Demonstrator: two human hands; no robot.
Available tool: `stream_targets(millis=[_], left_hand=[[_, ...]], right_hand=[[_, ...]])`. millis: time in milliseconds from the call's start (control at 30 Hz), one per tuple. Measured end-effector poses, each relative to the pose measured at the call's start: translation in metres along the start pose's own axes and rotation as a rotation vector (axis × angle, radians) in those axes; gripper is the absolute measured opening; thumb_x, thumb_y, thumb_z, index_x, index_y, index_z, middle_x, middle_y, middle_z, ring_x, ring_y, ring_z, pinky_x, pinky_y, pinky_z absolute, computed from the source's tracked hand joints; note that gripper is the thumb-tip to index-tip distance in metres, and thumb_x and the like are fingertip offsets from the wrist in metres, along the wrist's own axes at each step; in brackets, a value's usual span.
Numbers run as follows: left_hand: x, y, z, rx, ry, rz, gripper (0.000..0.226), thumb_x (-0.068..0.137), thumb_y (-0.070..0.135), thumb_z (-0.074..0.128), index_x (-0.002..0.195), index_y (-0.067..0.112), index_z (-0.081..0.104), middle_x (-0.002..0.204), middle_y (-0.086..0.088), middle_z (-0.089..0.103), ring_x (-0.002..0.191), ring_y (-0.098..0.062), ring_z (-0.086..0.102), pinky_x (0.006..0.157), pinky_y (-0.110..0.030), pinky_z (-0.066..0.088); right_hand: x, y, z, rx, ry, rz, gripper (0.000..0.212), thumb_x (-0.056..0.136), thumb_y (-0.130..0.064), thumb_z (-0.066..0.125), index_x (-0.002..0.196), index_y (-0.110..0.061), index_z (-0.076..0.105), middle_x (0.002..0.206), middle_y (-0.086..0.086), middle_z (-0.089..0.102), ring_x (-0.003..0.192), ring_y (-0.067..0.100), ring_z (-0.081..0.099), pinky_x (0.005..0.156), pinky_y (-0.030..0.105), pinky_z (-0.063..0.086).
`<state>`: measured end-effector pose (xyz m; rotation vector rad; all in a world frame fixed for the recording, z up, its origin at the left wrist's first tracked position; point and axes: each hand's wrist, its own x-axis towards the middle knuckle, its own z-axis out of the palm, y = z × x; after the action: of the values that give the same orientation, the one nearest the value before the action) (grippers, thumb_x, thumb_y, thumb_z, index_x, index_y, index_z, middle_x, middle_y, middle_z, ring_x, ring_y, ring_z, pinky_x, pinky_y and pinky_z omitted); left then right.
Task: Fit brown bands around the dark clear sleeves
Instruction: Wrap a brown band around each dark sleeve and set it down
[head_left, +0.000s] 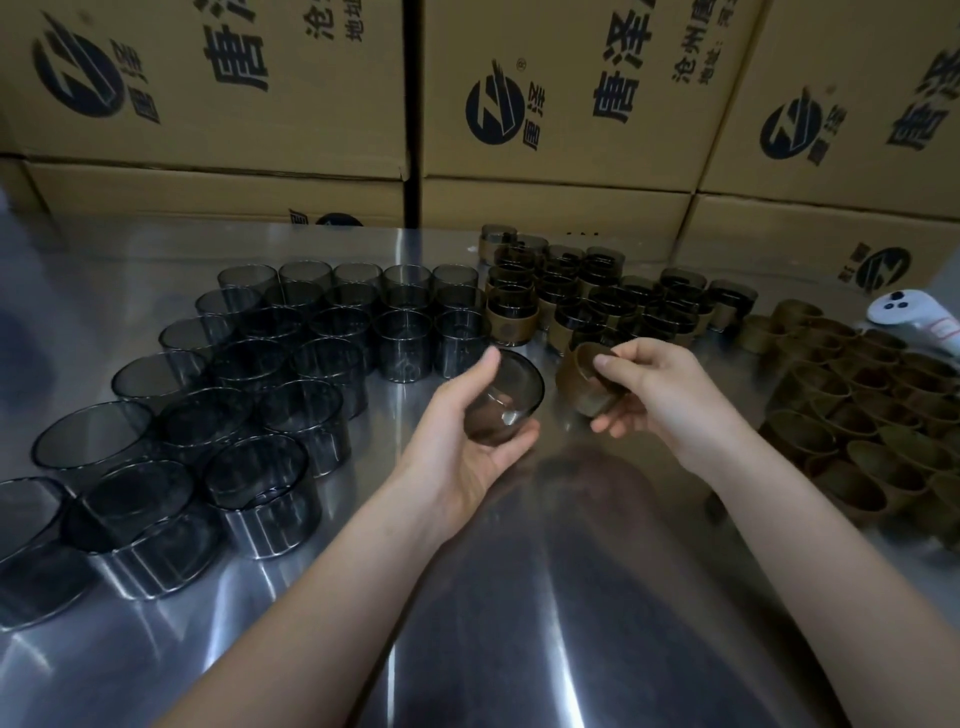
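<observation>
Brown band (582, 387) pinched in the right hand (657, 397), thumb inside the rim, fingers curled underneath. Just beside it, dark clear sleeve (511, 392) cradled in the left hand (462, 436), thumb on the top edge, fingers wrapped below. Both held above the steel bench (519, 597), band and sleeve close but not touching. Off to the left, rows of bare sleeves (291, 364) standing upright. Further back, banded sleeves (587, 306) in a cluster. Right side, loose bands (872, 415) packed together, white controller (914, 317) lying near them. Along the back, cardboard boxes (571, 171) stacked, printed dark with a round logo and "唐泽"; smaller lines starting "沧州", the rest cut off.
</observation>
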<state>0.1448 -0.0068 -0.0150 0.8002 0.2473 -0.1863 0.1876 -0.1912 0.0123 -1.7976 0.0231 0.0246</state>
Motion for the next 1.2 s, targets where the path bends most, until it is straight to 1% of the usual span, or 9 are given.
stream_targets(millis=[100,233,333,500,633,733,900,1067,1200], left_hand=[[0.002,-0.002,0.0,0.033,-0.01,0.022,0.067,0.077,0.023,0.077,0.138,0.011,0.051,0.109,-0.012,0.066,0.107,-0.03,0.068,0.096,-0.047,0.055],[0.001,-0.004,-0.002,0.094,-0.067,0.091,0.079,0.068,0.029,0.078,0.14,0.033,0.046,0.136,-0.009,0.057,0.112,-0.028,0.067,0.096,-0.045,0.055],[0.001,-0.006,-0.003,0.162,-0.113,0.109,0.068,0.069,0.035,0.077,0.134,0.029,0.054,0.134,-0.01,0.061,0.113,-0.024,0.068,0.099,-0.042,0.054],[-0.002,-0.008,-0.001,0.248,-0.153,0.132,0.073,0.069,0.044,0.077,0.135,0.024,0.052,0.134,-0.008,0.061,0.112,-0.018,0.068,0.1,-0.035,0.053],[-0.005,-0.011,0.003,0.238,-0.228,0.164,0.082,0.066,0.039,0.077,0.14,0.025,0.044,0.112,0.003,0.075,0.1,-0.01,0.072,0.077,-0.023,0.058],[-0.006,-0.012,0.004,0.238,-0.271,0.176,0.086,0.068,0.034,0.076,0.143,0.026,0.035,0.104,0.009,0.076,0.103,-0.01,0.071,0.083,-0.021,0.058],[-0.006,-0.014,0.005,0.209,-0.302,0.19,0.089,0.071,0.025,0.076,0.146,0.023,0.029,0.103,0.004,0.077,0.105,-0.016,0.071,0.092,-0.028,0.057],[-0.006,-0.016,0.006,0.194,-0.279,0.191,0.084,0.073,0.019,0.076,0.145,0.021,0.033,0.107,-0.002,0.075,0.103,-0.018,0.072,0.083,-0.026,0.059],[-0.004,-0.016,0.004,0.209,-0.246,0.189,0.063,0.086,0.01,0.072,0.14,0.019,0.04,0.118,-0.013,0.07,0.103,-0.023,0.072,0.089,-0.033,0.059]], right_hand=[[-0.001,0.001,0.002,0.107,-0.022,-0.026,0.013,0.098,-0.014,0.057,0.096,-0.009,0.07,0.079,0.011,0.071,0.053,0.019,0.064,0.047,0.024,0.051],[-0.003,0.002,0.005,0.218,-0.045,-0.05,0.018,0.097,-0.016,0.059,0.093,-0.009,0.074,0.078,0.012,0.069,0.057,0.016,0.063,0.05,0.022,0.049],[-0.005,0.002,0.012,0.219,-0.039,-0.085,0.019,0.098,-0.02,0.057,0.095,-0.012,0.074,0.086,0.018,0.069,0.058,0.018,0.064,0.05,0.023,0.05],[-0.011,0.0,0.021,0.144,-0.025,-0.138,0.022,0.1,-0.029,0.053,0.096,-0.019,0.072,0.084,0.005,0.07,0.065,0.019,0.063,0.053,0.026,0.05],[-0.015,0.003,0.028,0.076,-0.041,-0.172,0.022,0.101,-0.033,0.049,0.098,-0.022,0.068,0.095,0.004,0.071,0.088,0.021,0.067,0.074,0.039,0.054],[-0.016,0.005,0.034,0.087,-0.066,-0.192,0.02,0.102,-0.031,0.046,0.095,-0.023,0.063,0.088,-0.002,0.068,0.083,0.01,0.066,0.075,0.035,0.053],[-0.016,0.009,0.04,0.042,-0.093,-0.254,0.017,0.103,-0.03,0.043,0.099,-0.02,0.057,0.084,-0.008,0.063,0.073,-0.003,0.061,0.063,0.018,0.052],[-0.017,0.012,0.042,-0.045,-0.095,-0.333,0.013,0.103,-0.031,0.042,0.096,-0.026,0.052,0.086,-0.015,0.06,0.08,-0.007,0.058,0.075,0.022,0.046],[-0.016,0.015,0.041,-0.075,-0.114,-0.384,0.01,0.1,-0.035,0.043,0.095,-0.032,0.051,0.083,-0.026,0.059,0.082,-0.009,0.056,0.076,0.02,0.044]])
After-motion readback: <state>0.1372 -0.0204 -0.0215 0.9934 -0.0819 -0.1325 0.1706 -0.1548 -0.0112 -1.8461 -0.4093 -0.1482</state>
